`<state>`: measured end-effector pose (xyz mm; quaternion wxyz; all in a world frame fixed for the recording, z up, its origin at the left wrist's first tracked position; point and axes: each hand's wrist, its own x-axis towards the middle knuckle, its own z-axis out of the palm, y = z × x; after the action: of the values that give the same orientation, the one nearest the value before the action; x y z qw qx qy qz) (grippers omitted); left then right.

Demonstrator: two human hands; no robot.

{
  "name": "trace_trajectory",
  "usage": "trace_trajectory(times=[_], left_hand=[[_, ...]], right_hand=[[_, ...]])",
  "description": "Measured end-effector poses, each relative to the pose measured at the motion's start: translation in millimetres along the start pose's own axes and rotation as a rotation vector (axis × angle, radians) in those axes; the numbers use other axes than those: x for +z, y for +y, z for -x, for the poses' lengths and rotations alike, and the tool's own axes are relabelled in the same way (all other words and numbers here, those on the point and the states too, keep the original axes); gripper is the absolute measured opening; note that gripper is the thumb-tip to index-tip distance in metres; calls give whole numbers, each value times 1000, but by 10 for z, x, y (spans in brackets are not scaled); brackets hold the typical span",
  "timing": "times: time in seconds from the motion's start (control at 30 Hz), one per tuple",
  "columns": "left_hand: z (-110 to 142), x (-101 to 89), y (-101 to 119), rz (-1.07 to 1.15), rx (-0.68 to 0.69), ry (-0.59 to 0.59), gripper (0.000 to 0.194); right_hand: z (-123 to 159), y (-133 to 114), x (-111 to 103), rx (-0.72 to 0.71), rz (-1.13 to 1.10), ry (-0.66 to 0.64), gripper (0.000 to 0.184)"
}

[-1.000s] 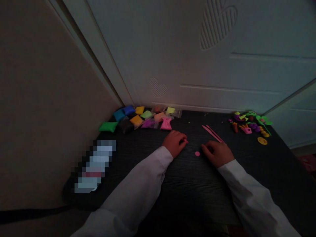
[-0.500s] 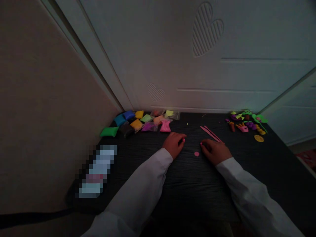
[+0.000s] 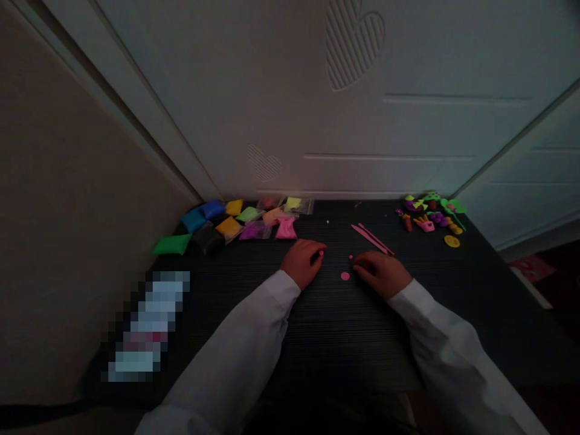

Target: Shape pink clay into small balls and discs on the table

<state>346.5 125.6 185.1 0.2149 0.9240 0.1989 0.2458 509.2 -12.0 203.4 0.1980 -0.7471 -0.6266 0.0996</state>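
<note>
At a dark tabletop, a person's right hand has just parted from a small pink ball, which half a second ago showed right at its fingertips and now rests on the surface just beyond them. The fingers are loosely curled, with nothing visible between them. The left hand pinches another pink piece between thumb and forefinger, as it did half a second earlier. Between the two hands, nearer the right, a flat pink disc lies just below the ball and apart from it. The change appears to leave the right hand free and one bit of what looks like modelling clay set down, with the other bit in the left hand's grip. Beyond the right hand, two slim pink tools lie side by side at a slant. A pink packet sits near the left hand, at the end of a cluster of colored packets, while small molded figures and a yellow disc occupy the far right.
</note>
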Motion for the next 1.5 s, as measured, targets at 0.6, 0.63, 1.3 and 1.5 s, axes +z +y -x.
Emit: trace_trajectory(times=[0.6,0.63,1.3,1.5], left_hand=[[-25,6,-7,-52,-23,-2,22],[-25,6,-5,-51,-26,0,22],[-15,28,-22,-65,3,4,21],[-18,40,-44,-134,28,38,19]], right_hand=[[45,-152,93,-126,42,-19,23],[46,-147,97,-138,45,-13,23],[17,-56,182,-208,-7,1,19],[-3,-99,226,-185,-45,46,16]])
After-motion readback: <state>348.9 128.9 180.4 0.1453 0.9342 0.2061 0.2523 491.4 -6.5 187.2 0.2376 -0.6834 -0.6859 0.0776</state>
